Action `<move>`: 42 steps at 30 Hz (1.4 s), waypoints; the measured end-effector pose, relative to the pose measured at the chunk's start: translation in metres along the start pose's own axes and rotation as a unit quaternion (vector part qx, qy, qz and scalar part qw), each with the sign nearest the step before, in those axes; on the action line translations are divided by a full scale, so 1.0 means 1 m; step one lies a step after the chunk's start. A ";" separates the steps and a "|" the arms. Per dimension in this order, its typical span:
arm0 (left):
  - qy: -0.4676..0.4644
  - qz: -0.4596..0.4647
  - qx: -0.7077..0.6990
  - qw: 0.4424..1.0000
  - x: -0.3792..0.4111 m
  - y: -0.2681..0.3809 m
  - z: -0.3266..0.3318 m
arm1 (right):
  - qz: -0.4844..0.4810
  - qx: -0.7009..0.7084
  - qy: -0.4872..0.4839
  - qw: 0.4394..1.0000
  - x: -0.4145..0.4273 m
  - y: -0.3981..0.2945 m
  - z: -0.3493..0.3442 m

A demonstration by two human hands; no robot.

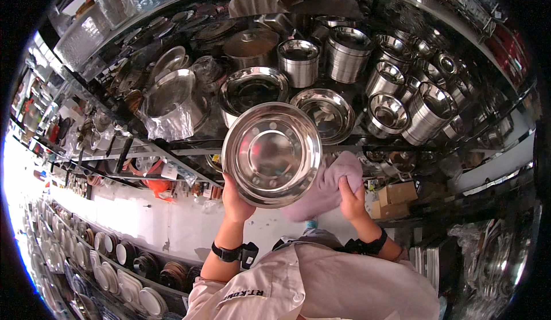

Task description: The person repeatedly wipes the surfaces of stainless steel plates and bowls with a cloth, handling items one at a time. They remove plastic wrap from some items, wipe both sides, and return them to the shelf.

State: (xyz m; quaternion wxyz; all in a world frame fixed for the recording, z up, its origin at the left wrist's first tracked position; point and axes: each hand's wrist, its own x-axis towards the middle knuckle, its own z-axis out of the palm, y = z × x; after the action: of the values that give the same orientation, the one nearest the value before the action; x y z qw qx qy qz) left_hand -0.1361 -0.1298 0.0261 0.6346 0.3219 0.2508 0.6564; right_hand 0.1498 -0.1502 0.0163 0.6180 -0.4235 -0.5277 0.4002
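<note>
My left hand grips the lower left rim of a round stainless steel dish, whose shiny inside faces the camera. A bunched mauve cloth is held in my right hand, to the right of the dish and partly behind it. Beyond the dish is a shelf of metalware. A wide steel bowl stands at its upper left, and another shallow steel dish lies at its upper right. The held dish overlaps both in view.
Stacked steel containers and small bowls crowd the shelf at right. A lidded pot and a plastic-wrapped pot stand at left. The metal shelf edge runs below them. Cardboard boxes sit lower right; plates fill racks lower left.
</note>
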 end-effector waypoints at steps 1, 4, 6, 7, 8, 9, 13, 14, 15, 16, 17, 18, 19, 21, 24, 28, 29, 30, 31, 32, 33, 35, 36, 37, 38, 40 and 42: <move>0.001 -0.027 -0.041 0.999 0.004 0.000 0.009 | 0.057 0.012 -0.017 0.998 0.001 0.008 -0.010; -0.050 -0.040 -0.047 0.997 0.015 -0.004 0.031 | 0.216 0.051 -0.080 0.972 0.007 0.007 -0.022; -0.048 -0.076 -0.034 0.995 0.021 -0.016 0.035 | 0.224 0.139 -0.109 0.959 0.002 0.014 -0.022; -0.032 -0.114 -0.055 0.991 0.025 -0.025 0.037 | 0.204 0.173 -0.139 0.953 0.004 0.014 -0.024; -0.040 -0.127 -0.058 0.989 0.030 -0.032 0.036 | 0.193 0.156 -0.132 0.960 0.008 0.013 -0.024; -0.049 -0.141 -0.060 0.987 0.036 -0.039 0.037 | 0.183 0.138 -0.124 0.965 0.014 0.009 -0.023; -0.003 -0.168 0.126 0.978 0.055 -0.050 0.053 | 0.261 0.113 -0.083 0.955 0.032 0.014 -0.042; -0.016 -0.179 0.153 0.972 0.054 -0.048 0.059 | 0.268 0.116 -0.064 0.954 0.037 0.015 -0.047; -0.044 -0.085 0.191 0.977 0.060 -0.054 0.067 | 0.275 0.119 -0.044 0.953 0.042 0.016 -0.050; -0.047 0.007 0.276 0.960 0.065 -0.055 0.072 | 0.283 0.122 -0.026 0.951 0.047 0.017 -0.054; -0.048 0.098 0.358 0.927 0.069 -0.053 0.076 | 0.290 0.125 -0.007 0.949 0.052 0.019 -0.058; -0.049 0.142 0.375 0.915 0.074 -0.054 0.080 | 0.289 0.124 -0.002 0.949 0.055 0.023 -0.062; -0.052 0.229 0.504 0.831 0.077 -0.048 0.080 | 0.285 0.131 -0.003 0.950 0.059 0.025 -0.065; -0.155 0.330 0.575 0.732 0.083 -0.035 0.086 | 0.276 0.145 -0.007 0.950 0.069 0.026 -0.068; -0.245 0.306 0.652 0.649 0.085 -0.035 0.098 | 0.300 0.142 0.003 0.943 0.084 0.021 -0.066; -0.270 0.278 0.681 0.621 0.093 -0.054 0.096 | 0.324 0.126 -0.006 0.938 0.102 0.025 -0.072; -0.272 0.280 0.684 0.617 0.095 -0.059 0.094 | 0.308 0.125 -0.004 0.943 0.106 0.027 -0.071; -0.264 0.284 0.674 0.629 0.099 -0.062 0.095 | 0.293 0.124 0.000 0.948 0.109 0.029 -0.070; -0.266 0.275 0.676 0.630 0.102 -0.065 0.094 | 0.278 0.123 0.005 0.953 0.112 0.031 -0.070; -0.269 0.266 0.678 0.631 0.104 -0.069 0.091 | 0.283 0.118 -0.002 0.952 0.115 0.037 -0.073; -0.270 0.257 0.680 0.632 0.107 -0.071 0.089 | 0.288 0.112 -0.010 0.951 0.118 0.042 -0.076; -0.266 0.262 0.680 0.631 0.111 -0.073 0.089 | 0.291 0.106 -0.020 0.951 0.123 0.048 -0.080; -0.263 0.264 0.681 0.630 0.113 -0.074 0.089 | 0.289 0.106 -0.024 0.951 0.125 0.048 -0.078; -0.257 0.264 0.683 0.631 0.115 -0.076 0.089 | 0.287 0.106 -0.026 0.952 0.127 0.048 -0.077; -0.251 0.264 0.684 0.632 0.116 -0.077 0.089 | 0.282 0.101 -0.028 0.954 0.129 0.049 -0.076; -0.241 0.268 0.686 0.632 0.120 -0.079 0.089 | 0.271 0.091 -0.031 0.958 0.133 0.050 -0.076; -0.232 0.275 0.685 0.633 0.123 -0.081 0.091 | 0.269 0.069 -0.039 0.960 0.135 0.058 -0.081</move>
State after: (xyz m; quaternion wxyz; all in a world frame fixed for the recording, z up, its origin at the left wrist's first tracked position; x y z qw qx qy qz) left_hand -0.0134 -0.0090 0.0399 0.0593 0.8601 0.3725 0.3435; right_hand 0.2435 -0.0122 -0.0029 0.4938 -0.4903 -0.3893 0.6035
